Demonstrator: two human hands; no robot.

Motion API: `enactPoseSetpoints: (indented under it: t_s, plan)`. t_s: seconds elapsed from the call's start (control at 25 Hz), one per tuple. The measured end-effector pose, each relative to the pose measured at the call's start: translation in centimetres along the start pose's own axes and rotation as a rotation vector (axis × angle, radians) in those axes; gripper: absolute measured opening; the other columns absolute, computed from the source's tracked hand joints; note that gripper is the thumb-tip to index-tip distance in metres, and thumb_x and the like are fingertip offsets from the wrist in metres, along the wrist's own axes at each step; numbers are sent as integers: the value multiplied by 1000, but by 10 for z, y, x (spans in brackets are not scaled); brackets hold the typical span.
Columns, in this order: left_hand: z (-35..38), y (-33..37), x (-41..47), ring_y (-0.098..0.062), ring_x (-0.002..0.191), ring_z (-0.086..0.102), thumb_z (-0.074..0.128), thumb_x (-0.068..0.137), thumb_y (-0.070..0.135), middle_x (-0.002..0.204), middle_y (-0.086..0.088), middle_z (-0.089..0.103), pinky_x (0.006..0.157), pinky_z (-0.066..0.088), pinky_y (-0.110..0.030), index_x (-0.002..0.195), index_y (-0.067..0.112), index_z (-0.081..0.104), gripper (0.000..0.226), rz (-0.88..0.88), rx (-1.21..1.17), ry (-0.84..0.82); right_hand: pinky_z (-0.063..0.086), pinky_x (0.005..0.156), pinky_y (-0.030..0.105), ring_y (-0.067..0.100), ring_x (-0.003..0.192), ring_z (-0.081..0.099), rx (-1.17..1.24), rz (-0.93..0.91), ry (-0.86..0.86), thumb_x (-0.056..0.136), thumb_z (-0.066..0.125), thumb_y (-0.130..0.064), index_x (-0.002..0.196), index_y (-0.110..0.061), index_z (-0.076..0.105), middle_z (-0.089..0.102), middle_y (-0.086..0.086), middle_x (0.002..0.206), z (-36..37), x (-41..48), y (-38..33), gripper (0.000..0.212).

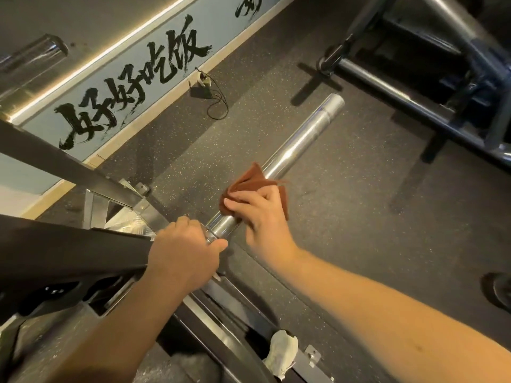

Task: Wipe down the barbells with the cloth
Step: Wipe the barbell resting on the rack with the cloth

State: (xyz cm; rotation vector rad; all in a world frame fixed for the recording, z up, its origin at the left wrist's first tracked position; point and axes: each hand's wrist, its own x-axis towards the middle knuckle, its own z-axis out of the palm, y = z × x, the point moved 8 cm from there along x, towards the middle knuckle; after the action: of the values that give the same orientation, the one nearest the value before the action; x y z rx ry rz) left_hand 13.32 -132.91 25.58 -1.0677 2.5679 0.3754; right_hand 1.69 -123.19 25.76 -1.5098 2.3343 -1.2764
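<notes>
Two hands on one bar, so here's the layout; my left hand [185, 250] is curled tight round the barbell [300, 140] right at the collar, where the fat chrome sleeve begins, tucked against the dark rack [69, 250]; my right hand [262, 214] sits just beyond it on the sleeve, fingers folded over the brown cloth [249, 181] and holding it wrapped round the metal.

What matters is the direction; the sleeve's long axis runs away from me, up and to the right in the view, out over the speckled floor [359, 217], and its free end is well past my right hand; between the cloth and that end it's all bare chrome. So the right hand is the one nearer the part I reckon needs doing, and the left is just the anchor at the rack end.

My guess for the next move: push the cloth straight along the axis toward the free end, not across it; the sleeve will probably want to spin under the grip, so I'd count on the left hand to hold the bar steady.

One white rag [280, 352] lies crumpled on the rack's base near my right forearm; not using it.
</notes>
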Motion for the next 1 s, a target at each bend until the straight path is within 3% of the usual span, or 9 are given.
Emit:
enactPoseSetpoints:
  t_s: [0.08, 0.2, 0.36, 0.52, 0.64, 0.72, 0.84, 0.92, 1.0]
  plan:
    - [-3, 5, -3, -22, 101, 56, 54, 94, 61, 108, -6, 61, 92, 48, -38, 108, 11, 65, 53, 24, 44, 66, 34, 102, 16, 6, 105, 40, -35, -42, -45, 83, 57, 1, 115, -12, 77, 70, 4, 121, -17, 14, 34, 40]
    - [-1, 7, -5, -23, 102, 56, 54, 95, 61, 108, -6, 61, 93, 48, -38, 106, 11, 64, 52, 27, 24, 74, 38, 111, 21, -8, 112, 38, -99, 243, 160, 88, 67, 3, 119, -15, 75, 66, 9, 127, -69, 54, 114, 37]
    - [-1, 3, -5, -23, 100, 55, 56, 96, 58, 105, -5, 59, 92, 47, -38, 103, 10, 62, 49, 33, -39, 93, 31, 97, 4, 13, 109, 40, -97, 405, 293, 90, 66, 3, 118, -10, 76, 70, 5, 122, -57, 52, 93, 32]
    - [-1, 4, -4, -28, 87, 59, 59, 93, 56, 91, -9, 60, 80, 50, -41, 92, 5, 65, 52, 90, -45, 131, 31, 102, 12, 12, 108, 41, 85, 143, 84, 86, 59, 2, 114, -10, 78, 70, 4, 120, 9, -18, -3, 35]
    - [0, -1, -1, -24, 90, 58, 52, 95, 61, 93, -4, 57, 83, 48, -38, 93, 11, 60, 51, 55, -79, 42, 37, 100, 20, 14, 105, 46, 95, -24, -6, 94, 64, -11, 113, -11, 78, 72, 2, 120, 6, -11, -3, 24]
    - [6, -7, 2, -22, 97, 56, 52, 96, 62, 101, -4, 57, 90, 47, -39, 101, 11, 59, 51, -8, -73, -47, 40, 100, 23, 13, 106, 43, 9, 47, 19, 94, 69, -9, 116, -14, 77, 71, 1, 122, -13, 18, 37, 25]
    - [5, 5, -2, -22, 110, 55, 40, 99, 65, 115, -7, 57, 98, 46, -37, 120, 9, 57, 62, 6, 121, -5, 44, 108, 37, 14, 113, 44, -108, 328, 230, 94, 68, -8, 116, -18, 77, 61, -13, 114, -70, 63, 108, 25]
    - [6, 15, -7, -22, 116, 53, 31, 101, 66, 122, -8, 54, 99, 44, -34, 129, 8, 52, 68, 12, 281, 31, 43, 105, 46, 18, 114, 44, -165, 435, 299, 93, 67, -5, 112, -19, 78, 50, -25, 106, -73, 67, 109, 26]
    - [7, 20, -11, -21, 115, 53, 31, 101, 67, 121, -7, 54, 97, 44, -33, 131, 7, 52, 70, -21, 341, 50, 39, 99, 42, 16, 109, 42, -131, 380, 237, 90, 68, -1, 112, -21, 78, 60, -16, 113, -46, 48, 75, 31]
